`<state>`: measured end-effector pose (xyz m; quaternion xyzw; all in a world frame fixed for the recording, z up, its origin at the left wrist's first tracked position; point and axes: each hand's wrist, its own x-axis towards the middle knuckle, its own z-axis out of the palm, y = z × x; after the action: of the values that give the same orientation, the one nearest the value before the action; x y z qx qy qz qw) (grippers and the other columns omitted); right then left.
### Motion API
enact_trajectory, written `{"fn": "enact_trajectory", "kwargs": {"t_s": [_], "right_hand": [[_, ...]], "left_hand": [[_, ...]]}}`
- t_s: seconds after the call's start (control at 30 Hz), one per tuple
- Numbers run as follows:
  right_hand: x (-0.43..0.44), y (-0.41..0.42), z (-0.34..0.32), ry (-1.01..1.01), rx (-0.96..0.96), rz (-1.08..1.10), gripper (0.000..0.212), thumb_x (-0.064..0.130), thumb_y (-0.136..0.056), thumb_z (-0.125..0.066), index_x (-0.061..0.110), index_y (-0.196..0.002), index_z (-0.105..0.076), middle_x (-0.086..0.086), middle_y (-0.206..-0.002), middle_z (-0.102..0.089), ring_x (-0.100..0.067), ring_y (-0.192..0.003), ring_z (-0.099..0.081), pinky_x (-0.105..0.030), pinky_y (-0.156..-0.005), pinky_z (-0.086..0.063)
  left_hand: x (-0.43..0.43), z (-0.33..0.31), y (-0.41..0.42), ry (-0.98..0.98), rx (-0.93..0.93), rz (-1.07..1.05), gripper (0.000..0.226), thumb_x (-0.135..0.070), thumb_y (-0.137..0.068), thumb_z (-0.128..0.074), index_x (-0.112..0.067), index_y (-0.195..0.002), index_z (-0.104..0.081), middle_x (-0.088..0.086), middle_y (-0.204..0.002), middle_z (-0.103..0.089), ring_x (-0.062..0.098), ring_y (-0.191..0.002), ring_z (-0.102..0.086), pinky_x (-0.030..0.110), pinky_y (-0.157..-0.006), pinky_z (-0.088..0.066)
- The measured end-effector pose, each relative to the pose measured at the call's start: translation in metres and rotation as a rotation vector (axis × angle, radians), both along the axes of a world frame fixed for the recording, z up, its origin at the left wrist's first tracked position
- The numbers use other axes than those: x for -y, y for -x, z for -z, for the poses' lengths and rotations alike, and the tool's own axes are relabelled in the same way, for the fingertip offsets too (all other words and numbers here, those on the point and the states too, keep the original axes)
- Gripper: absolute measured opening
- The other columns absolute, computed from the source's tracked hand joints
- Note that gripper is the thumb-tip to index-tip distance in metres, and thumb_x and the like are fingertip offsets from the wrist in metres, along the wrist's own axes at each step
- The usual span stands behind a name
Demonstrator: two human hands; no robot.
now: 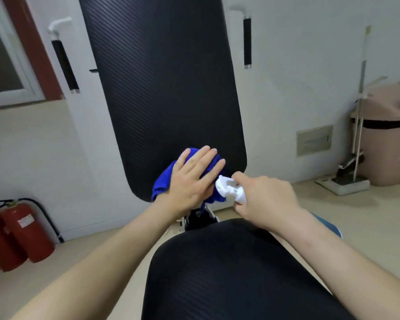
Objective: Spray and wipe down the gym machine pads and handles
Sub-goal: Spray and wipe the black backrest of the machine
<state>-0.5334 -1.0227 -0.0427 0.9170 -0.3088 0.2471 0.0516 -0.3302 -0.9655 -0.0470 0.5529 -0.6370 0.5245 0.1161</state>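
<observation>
Risk at this moment comes mostly from how close our two hands are. Our left hand [194,179] lies flat, with the fingers straight and together, and it presses the blue cloth [163,184] against the lower part of the back pad [162,77]. Our right hand [266,199] is curled around the white spray bottle [229,189], with the index finger laid over the top of its head. The body of the bottle is hidden behind the hand, so we cannot tell how full it is.

The nozzle seems to point toward the left hand and is just beside it. If we squeeze now, we think the liquid would fall on our skin and the cloth, not on the pad.

The cloth is bunched, and part of it hangs below the lower edge of the pad. A hard stroke upward could let it slip out from under the palm.

The upper part of the back pad is far from our hand, so it is easy to miss. The seat pad [229,273], the left handle [65,65] and the right handle [247,42] also wait, and wet black grips could become slippery if we do not dry them.
</observation>
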Motion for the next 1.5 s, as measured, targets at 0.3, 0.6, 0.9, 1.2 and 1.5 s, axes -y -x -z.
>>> {"fn": "enact_trajectory", "kwargs": {"t_s": [0.3,0.6,0.9,1.2,1.5], "right_hand": [[0.005,0.012,0.009,-0.066,0.046,0.140,0.031,0.038,-0.087,-0.052,0.028,-0.115,-0.045,0.002,-0.079,-0.048,-0.027,-0.072,-0.048,-0.031,-0.059,-0.033],[0.003,0.010,0.014,-0.032,0.083,0.219,0.025,0.035,-0.089,-0.049,0.023,-0.110,-0.042,0.002,-0.075,-0.048,-0.028,-0.069,-0.047,-0.032,-0.060,-0.034],[-0.001,0.024,0.015,0.013,0.053,0.098,0.040,0.038,-0.086,-0.054,0.032,-0.124,-0.042,-0.002,-0.093,-0.065,-0.031,-0.089,-0.064,-0.032,-0.063,-0.036],[-0.007,0.025,0.014,0.158,-0.027,0.025,0.044,0.039,-0.085,-0.050,0.038,-0.128,-0.039,0.001,-0.096,-0.067,-0.028,-0.088,-0.064,-0.031,-0.061,-0.033],[-0.021,-0.001,0.003,0.250,0.052,-0.191,0.037,0.046,-0.087,-0.050,0.037,-0.120,-0.035,0.008,-0.086,-0.060,-0.023,-0.074,-0.058,-0.030,-0.054,-0.038]], "left_hand": [[-0.064,-0.045,-0.045,0.077,0.115,-0.192,0.048,-0.035,-0.098,-0.049,-0.023,-0.144,-0.046,0.015,-0.146,-0.046,0.031,-0.136,-0.044,0.054,-0.111,-0.028],[0.006,-0.095,0.002,0.177,-0.152,-0.100,0.046,-0.025,-0.095,-0.056,-0.014,-0.139,-0.051,0.019,-0.148,-0.042,0.036,-0.140,-0.034,0.053,-0.113,-0.024],[0.043,-0.017,0.024,-0.208,0.393,0.086,0.026,-0.019,-0.088,-0.055,-0.022,-0.100,-0.077,0.005,-0.120,-0.069,0.027,-0.116,-0.062,0.048,-0.104,-0.040],[-0.019,-0.031,-0.013,-0.281,0.409,0.095,0.037,-0.012,-0.096,-0.041,-0.012,-0.126,-0.063,0.017,-0.140,-0.053,0.033,-0.132,-0.047,0.050,-0.111,-0.035],[-0.040,-0.011,-0.031,0.522,-0.461,-0.042,0.037,-0.002,-0.096,-0.053,-0.012,-0.132,-0.058,0.022,-0.134,-0.052,0.033,-0.129,-0.044,0.062,-0.105,-0.035]]}}
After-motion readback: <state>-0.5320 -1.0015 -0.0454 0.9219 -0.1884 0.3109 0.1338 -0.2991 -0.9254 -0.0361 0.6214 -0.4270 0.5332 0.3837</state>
